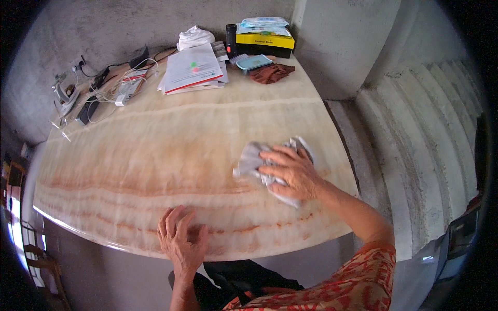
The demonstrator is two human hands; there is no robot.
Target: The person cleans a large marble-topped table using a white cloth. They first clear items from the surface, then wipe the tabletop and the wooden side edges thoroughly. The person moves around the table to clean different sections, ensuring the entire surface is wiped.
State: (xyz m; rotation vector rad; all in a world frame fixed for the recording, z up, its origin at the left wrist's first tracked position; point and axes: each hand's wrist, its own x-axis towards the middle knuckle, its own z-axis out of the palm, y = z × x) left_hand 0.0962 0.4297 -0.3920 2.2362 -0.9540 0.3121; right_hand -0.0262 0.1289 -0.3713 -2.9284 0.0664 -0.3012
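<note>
Toward the right side of the polished stone-look table [155, 150], my right hand [293, 173] is spread over a crumpled pale grey-white cloth [251, 158] and presses it to the surface. Parts of the cloth stick out around the fingers; what lies under the palm is hidden, and its edges are slightly blurred. Close to the table's front edge, my left hand [181, 236] rests on the top with its fingers loosely bent and apart, holding nothing. Brown and orange streaks run across the tabletop between and around both hands.
Papers [192, 70], a bunched white cloth [195, 37], a black flashlight [231, 41], a yellow-black box [264, 41], a light-blue lidded container [254, 62] and a brown cloth [272, 73] lie at the back. Tangled cables [129, 83] sit back left. Concrete steps [410, 150] stand to the right.
</note>
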